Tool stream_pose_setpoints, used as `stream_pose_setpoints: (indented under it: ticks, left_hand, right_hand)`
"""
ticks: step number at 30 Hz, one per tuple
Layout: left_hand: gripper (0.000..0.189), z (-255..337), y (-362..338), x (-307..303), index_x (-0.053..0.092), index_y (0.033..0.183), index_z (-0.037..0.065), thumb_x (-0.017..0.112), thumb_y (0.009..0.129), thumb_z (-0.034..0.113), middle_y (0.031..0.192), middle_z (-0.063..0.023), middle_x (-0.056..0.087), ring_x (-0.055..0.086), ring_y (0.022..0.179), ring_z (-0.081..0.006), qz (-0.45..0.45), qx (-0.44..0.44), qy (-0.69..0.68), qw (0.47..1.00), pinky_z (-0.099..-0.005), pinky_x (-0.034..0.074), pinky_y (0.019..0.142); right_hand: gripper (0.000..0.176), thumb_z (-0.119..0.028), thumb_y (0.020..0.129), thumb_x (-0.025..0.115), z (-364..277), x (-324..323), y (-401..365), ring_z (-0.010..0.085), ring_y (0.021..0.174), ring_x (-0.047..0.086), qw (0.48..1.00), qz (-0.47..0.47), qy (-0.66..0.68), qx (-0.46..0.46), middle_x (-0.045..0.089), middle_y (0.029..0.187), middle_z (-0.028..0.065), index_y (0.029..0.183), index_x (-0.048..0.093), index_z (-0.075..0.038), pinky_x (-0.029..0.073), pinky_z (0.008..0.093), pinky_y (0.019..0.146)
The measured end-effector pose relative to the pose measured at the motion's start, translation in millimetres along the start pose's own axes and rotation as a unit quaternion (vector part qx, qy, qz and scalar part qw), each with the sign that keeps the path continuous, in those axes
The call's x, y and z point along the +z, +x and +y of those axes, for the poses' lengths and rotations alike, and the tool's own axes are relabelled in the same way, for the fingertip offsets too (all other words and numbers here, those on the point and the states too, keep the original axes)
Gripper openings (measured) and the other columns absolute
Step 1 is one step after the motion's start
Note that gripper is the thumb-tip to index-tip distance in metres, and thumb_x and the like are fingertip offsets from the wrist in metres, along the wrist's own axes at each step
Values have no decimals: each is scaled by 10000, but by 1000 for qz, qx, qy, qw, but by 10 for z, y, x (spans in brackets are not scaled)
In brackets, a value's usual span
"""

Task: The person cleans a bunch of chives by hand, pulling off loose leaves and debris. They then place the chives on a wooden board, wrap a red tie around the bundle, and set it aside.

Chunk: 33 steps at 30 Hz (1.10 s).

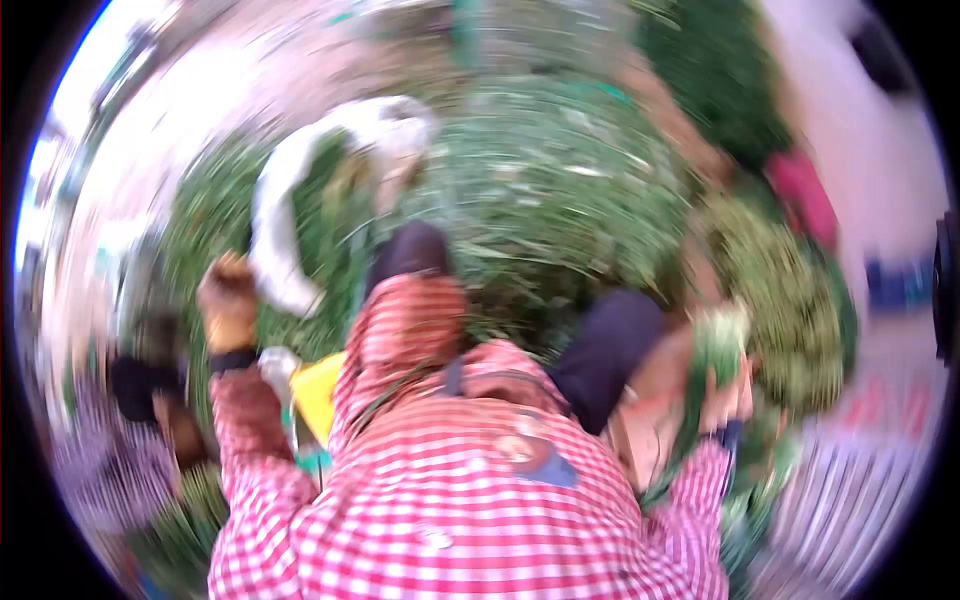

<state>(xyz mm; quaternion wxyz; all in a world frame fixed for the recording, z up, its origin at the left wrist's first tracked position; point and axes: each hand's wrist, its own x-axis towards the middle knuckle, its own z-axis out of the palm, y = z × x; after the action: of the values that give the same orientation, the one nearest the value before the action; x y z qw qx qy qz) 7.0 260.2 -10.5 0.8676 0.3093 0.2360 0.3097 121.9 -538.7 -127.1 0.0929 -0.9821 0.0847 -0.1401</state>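
Note:
On the left, my left hand (228,290) is raised with its fingers curled, beside a white cloth or sack (275,230); blur hides whether anything is between the fingers. My right hand (738,392), at the right by a pinkish-tan sheet or board (640,435), is closed around a bunch of green stalks (718,345). The bunch has a pale upper end, and its long leaves hang down to the left. A large heap of cut greens (560,180) lies in front of my knees.
More piles of greens (715,80) and yellowish-green bunches (785,300) are at the right, near a pink item (803,195). A yellow object (318,395) lies left of my lap. Another person in a checked garment (110,455) is at the far left.

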Motion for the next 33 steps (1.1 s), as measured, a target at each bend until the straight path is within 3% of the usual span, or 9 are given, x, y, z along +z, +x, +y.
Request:
stream_pose_setpoints:
  ticks: [3, 5, 7, 9, 12, 17, 21, 24, 33]
  left_hand:
    - [244, 34, -256, -282, 538, 743, 10, 500, 918, 177, 620, -30, 464, 452, 587, -166, 145, 31, -38, 988, -289, 443, 645]
    - [278, -50, -249, -701, 615, 903, -36, 499, 932, 215, 709, -72, 600, 578, 674, -206, 224, 58, -7, 973, -328, 512, 749]
    - [347, -175, -145, -1412, 632, 994, -32, 494, 930, 280, 792, -123, 665, 647, 733, -235, 94, 21, -10, 995, -352, 546, 775]
    - [356, -214, -124, -1174, 642, 982, -14, 511, 908, 309, 795, -132, 670, 656, 717, -235, 233, -6, 68, 970, -346, 557, 750]
    - [350, -490, 191, -1377, 647, 934, 8, 564, 858, 339, 806, -143, 682, 667, 705, -231, 226, -91, 133, 961, -319, 548, 669]
    - [498, -1297, 1141, -1518, 639, 1022, -25, 661, 815, 427, 859, -97, 677, 643, 755, -197, 157, -77, 333, 926, -295, 499, 745]
    - [1095, -1608, 1686, -1057, 275, 1408, -71, 689, 687, 641, 1415, -279, 357, 331, 1347, -346, 148, -98, 671, 720, -370, 275, 1100]
    - [1363, -1751, 2111, -849, 81, 1442, -84, 686, 557, 758, 1512, -253, 146, 105, 1412, -384, 160, -185, 724, 645, -423, 88, 1159]
    - [1326, -2535, 2332, -543, 81, 1422, -118, 730, 583, 678, 1289, -286, 452, 478, 1172, -348, 127, -202, 792, 562, -417, 383, 997]
  right_hand:
    - [911, -462, 865, 602, 333, 283, 147, 383, 1107, 556, 993, 16, -76, -87, 462, 1348, 240, 1485, 64, -65, 462, 439, 888]
    - [963, -494, 837, 623, -38, -161, 290, 373, 1322, 342, 983, -172, -59, 30, 338, 1441, 238, 1479, 61, -47, 322, 394, 1065]
    - [1034, -546, 792, 646, 331, -192, 601, 382, 1328, 331, 933, -317, -121, 119, 287, 1472, 231, 1476, 69, -29, 303, 381, 1083]
    - [1088, -587, 743, 666, -247, -800, 913, 377, 1333, 328, 861, -376, -320, 119, 259, 1480, 246, 1470, 105, -2, 291, 380, 1093]
    - [873, -378, 807, 671, -1189, -1046, 1164, 394, 1297, 380, 943, -212, -219, 135, 358, 1420, 269, 1446, 223, 15, 324, 382, 1069]
    - [661, -228, 886, 583, -2810, -892, 1389, 257, 1113, 531, 986, -99, 70, -119, 424, 1414, 155, 1451, 276, -72, 439, 355, 924]
    - [674, -212, 919, 592, -4233, -731, 1204, 268, 1355, 319, 934, -215, 171, -227, 308, 1488, 138, 1469, 228, -69, 257, 350, 1105]
    - [690, -185, 919, 580, -4757, -559, 1113, 277, 1363, 312, 920, -235, 123, -288, 283, 1500, 137, 1476, 192, -63, 242, 344, 1113]
    - [701, -124, 901, 603, -4866, -99, 1100, 240, 1344, 344, 898, -294, 98, -311, 304, 1489, 137, 1473, 205, -39, 266, 318, 1092]
